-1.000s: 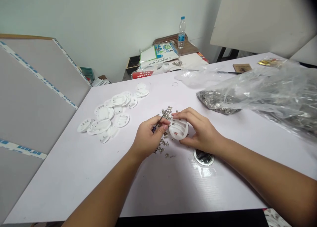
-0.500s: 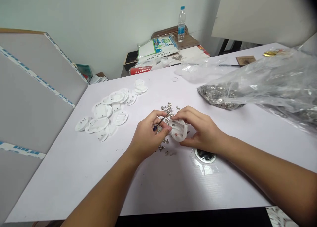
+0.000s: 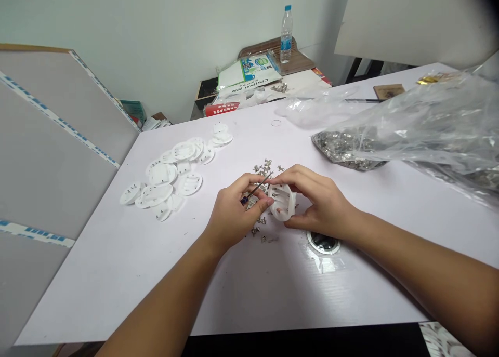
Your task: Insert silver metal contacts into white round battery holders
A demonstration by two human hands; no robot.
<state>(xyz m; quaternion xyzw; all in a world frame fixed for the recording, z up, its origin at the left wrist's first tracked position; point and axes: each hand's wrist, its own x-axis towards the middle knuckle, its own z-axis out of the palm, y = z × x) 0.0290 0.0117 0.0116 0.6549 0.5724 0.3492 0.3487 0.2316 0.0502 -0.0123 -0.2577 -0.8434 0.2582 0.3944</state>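
My right hand (image 3: 312, 198) grips a round white plastic housing (image 3: 281, 203) by its edge, its slotted hollow side turned toward me. In my left hand (image 3: 237, 206) is a screwdriver (image 3: 257, 186), its dark handle tucked in the fingers and its thin shaft slanting up to the right. The left thumb and fingers also reach the left rim of the housing; whether they pinch a small part there is hidden. Under and behind both hands, small metal pieces (image 3: 267, 164) lie scattered on the white table (image 3: 156, 279).
Several white round housings (image 3: 163, 174) lie heaped at the left. A clear plastic bag (image 3: 346, 149) of metal pieces sits at the right. Near my right wrist is a dark disc with a pale rim (image 3: 324, 243). A water bottle (image 3: 286, 35) stands at the back.
Both hands hold nearly the same pose. The housing has shifted and turned slightly in my right hand; the view has moved a little.
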